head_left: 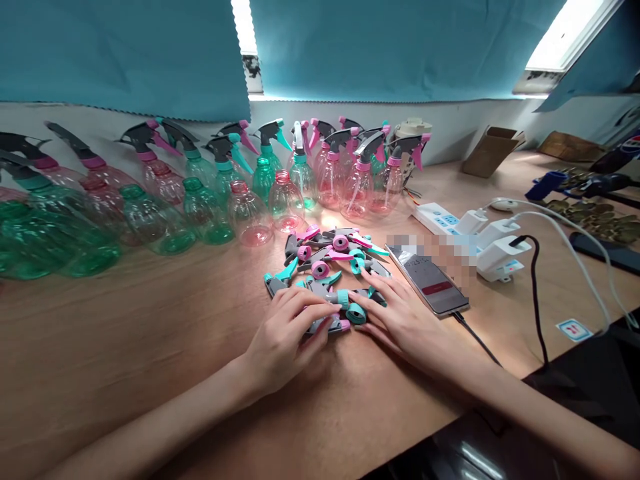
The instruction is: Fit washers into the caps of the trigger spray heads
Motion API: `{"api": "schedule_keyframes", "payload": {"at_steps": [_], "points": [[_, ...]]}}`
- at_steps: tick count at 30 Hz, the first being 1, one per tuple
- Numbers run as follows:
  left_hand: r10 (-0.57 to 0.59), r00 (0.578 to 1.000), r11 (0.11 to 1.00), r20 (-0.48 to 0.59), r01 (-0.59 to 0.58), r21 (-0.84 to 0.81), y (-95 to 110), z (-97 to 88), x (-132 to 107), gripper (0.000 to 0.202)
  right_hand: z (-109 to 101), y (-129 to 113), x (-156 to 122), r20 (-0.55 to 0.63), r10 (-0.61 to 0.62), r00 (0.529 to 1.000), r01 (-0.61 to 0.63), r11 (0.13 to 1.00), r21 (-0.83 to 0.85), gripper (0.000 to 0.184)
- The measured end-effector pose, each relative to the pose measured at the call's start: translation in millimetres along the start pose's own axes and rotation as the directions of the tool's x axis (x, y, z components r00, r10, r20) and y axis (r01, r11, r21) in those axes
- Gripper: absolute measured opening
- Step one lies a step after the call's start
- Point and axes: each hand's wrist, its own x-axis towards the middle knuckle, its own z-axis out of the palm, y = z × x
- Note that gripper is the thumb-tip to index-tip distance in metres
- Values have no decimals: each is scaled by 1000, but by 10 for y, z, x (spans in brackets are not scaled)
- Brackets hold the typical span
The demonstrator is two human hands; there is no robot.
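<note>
A pile of loose spray trigger heads (320,269), grey with pink or teal collars and levers, lies on the wooden table between my hands. My left hand (285,330) rests over the pile's near left side, fingers bent loosely and apart. Below its index finger is a grey trigger head with a pink tip (345,325); whether the thumb presses on it is unclear. Fingers spread, my right hand (400,317) reaches onto the pile's right side. Its fingertips are by a teal collar (343,298) and another teal collar (357,313).
Clear pink and green bottles stand in rows behind, some open-necked like the pink bottle (287,203), others with trigger heads fitted. Right of the pile lies a phone (430,283) on a cable. Beyond are a power strip (437,219), chargers (503,257) and a cardboard box (491,152).
</note>
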Motion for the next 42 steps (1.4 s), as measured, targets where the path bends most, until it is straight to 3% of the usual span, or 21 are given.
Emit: {"api": "schedule_keyframes", "payload": {"at_steps": [5, 9, 12, 15, 17, 19, 21, 23, 26, 29, 32, 35, 37, 42], "points": [[-4, 999, 1000, -44, 3, -16, 66, -80, -44, 18, -17, 54, 43, -12, -14, 1000, 14, 1000, 27, 30], [-25, 998, 998, -49, 23, -53, 119, -135, -101, 19, -149, 11, -67, -13, 10, 1000, -9, 998, 57, 30], [-53, 998, 995, -23, 51, -90, 192, -146, -141, 22, -304, -118, -134, 45, 82, 996, -91, 963, 255, 31], [-104, 993, 987, 48, 109, -121, 284, -137, -177, 44, -446, -352, -126, 203, 190, 961, -274, 768, 579, 24], [-143, 984, 977, 103, 157, -142, 334, -138, -196, 54, -487, -528, -82, 261, 191, 946, -322, 609, 724, 21], [-178, 974, 965, 139, 200, -170, 354, -160, -214, 48, -475, -681, -15, 300, 164, 940, -342, 476, 811, 20], [-219, 963, 951, 155, 246, -189, 341, -213, -234, 35, -423, -788, 71, 310, 144, 940, -342, 398, 851, 22], [-268, 948, 937, 170, 298, -183, 298, -292, -266, 28, -355, -842, 175, 262, 123, 957, -289, 447, 846, 25], [-320, 934, 929, 156, 342, -144, 187, -426, -359, 26, -262, -835, 359, 82, 34, 996, -82, 718, 692, 25], [-373, 927, 924, 33, 374, -83, 28, -542, -509, 26, -165, -777, 545, -57, -16, 998, 43, 854, 518, 30], [-475, 874, 879, -104, 477, -13, -145, -641, -673, 25, -18, -748, 673, -132, -66, 989, 116, 900, 421, 30], [-553, 818, 826, -156, 564, 29, -257, -722, -785, 30, 162, -763, 702, -142, -162, 977, 202, 914, 351, 26], [-544, 826, 831, -147, 555, 38, -278, -752, -816, 32, 259, -762, 679, -135, -201, 970, 234, 919, 318, 19], [-433, 900, 900, -52, 435, 38, -234, -738, -786, 37, 336, -596, 592, -141, -204, 969, 234, 938, 256, 12]]}}
